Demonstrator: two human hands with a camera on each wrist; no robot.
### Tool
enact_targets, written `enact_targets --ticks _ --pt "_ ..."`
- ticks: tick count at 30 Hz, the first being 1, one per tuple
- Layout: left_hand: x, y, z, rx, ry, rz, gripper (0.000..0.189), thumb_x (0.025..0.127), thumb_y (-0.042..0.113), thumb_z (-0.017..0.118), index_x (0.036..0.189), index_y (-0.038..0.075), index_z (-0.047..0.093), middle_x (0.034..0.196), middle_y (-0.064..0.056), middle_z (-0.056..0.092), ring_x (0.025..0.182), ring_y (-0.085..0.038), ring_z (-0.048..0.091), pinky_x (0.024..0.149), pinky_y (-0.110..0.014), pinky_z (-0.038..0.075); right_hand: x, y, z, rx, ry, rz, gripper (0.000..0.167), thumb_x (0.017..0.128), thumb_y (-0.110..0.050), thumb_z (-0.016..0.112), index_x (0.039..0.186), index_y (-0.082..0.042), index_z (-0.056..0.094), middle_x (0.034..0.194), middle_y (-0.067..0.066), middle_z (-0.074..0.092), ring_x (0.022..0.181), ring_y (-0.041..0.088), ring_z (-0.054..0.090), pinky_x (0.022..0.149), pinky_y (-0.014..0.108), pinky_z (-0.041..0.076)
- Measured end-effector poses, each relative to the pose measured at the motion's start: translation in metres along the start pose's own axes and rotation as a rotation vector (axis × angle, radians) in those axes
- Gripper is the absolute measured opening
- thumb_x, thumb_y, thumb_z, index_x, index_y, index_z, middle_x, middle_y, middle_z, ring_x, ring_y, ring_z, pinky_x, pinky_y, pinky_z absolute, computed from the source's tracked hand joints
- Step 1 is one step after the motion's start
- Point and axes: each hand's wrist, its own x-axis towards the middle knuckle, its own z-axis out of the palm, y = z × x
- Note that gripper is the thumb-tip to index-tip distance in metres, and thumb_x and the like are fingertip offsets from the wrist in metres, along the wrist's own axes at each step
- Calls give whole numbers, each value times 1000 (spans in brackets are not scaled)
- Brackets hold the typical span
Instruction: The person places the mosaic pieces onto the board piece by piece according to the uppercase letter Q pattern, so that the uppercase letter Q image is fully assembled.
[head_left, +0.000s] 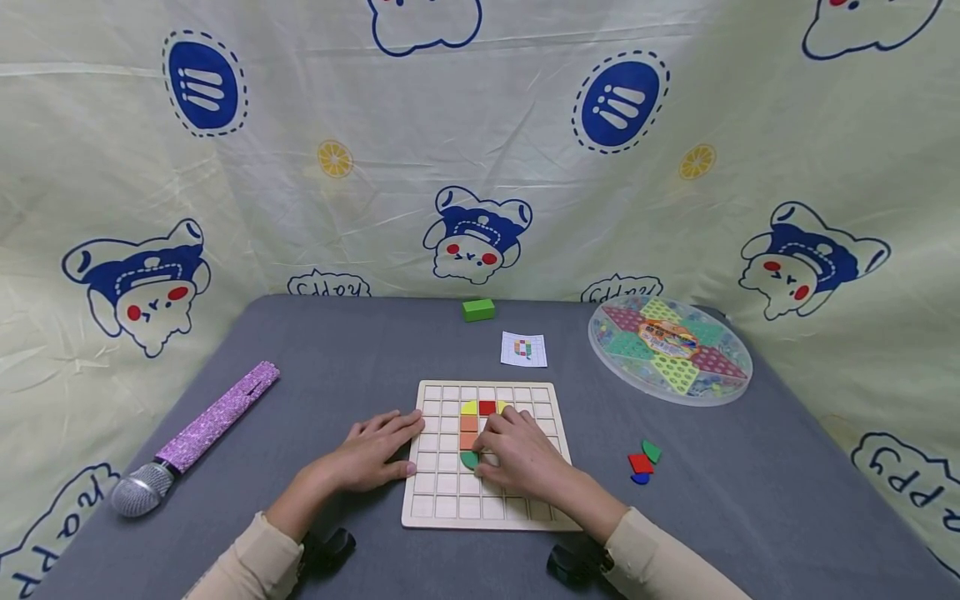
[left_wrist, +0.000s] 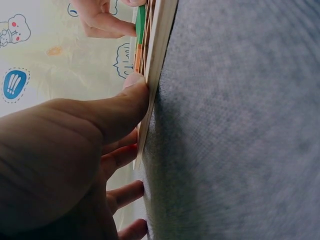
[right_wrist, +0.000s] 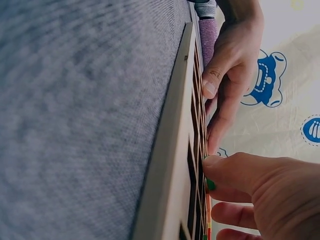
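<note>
A pale wooden grid board (head_left: 435, 507) lies on the table with several coloured pieces set in its squares. Along its left edge rests my left hand (head_left: 372, 452), fingers spread and thumb touching the rim; the left wrist view shows the thumb (left_wrist: 134, 97) against the board's side. My right hand (head_left: 521, 450) is over the middle of the board, pinching a green rounded piece (head_left: 468, 460) between thumb and finger. Above that piece are two orange squares (head_left: 468, 432), a yellow rounded piece (head_left: 469, 407) and a red square (head_left: 487, 407). Another yellow piece (head_left: 502, 407) is partly hidden by my right fingers.
Right of the board lie loose green (head_left: 651, 452), red (head_left: 641, 464) and blue (head_left: 640, 478) pieces. Behind it are a printed pattern card (head_left: 524, 350) and a green block (head_left: 478, 310). A round game box (head_left: 670, 350) sits back right; a glittery purple microphone (head_left: 217, 419) lies left.
</note>
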Motion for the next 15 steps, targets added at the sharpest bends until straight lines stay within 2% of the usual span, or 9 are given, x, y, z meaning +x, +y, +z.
enact_targets --ticks 11,15 --pt "0 1 0 0 -8 -13 66 93 38 57 149 15 31 155 -3 30 143 -33 22 105 -58 21 -4 3 -2 -24 47 2 16 74 -30 77 86 -22 73 84 -8 59 81 11 43 73 29 35" --pt "0 1 0 1 -5 -10 66 93 37 57 149 15 31 155 -3 30 143 -33 22 105 -59 21 -9 8 -6 -16 58 32 19 73 -32 78 87 -20 73 86 -7 59 83 12 44 73 30 36"
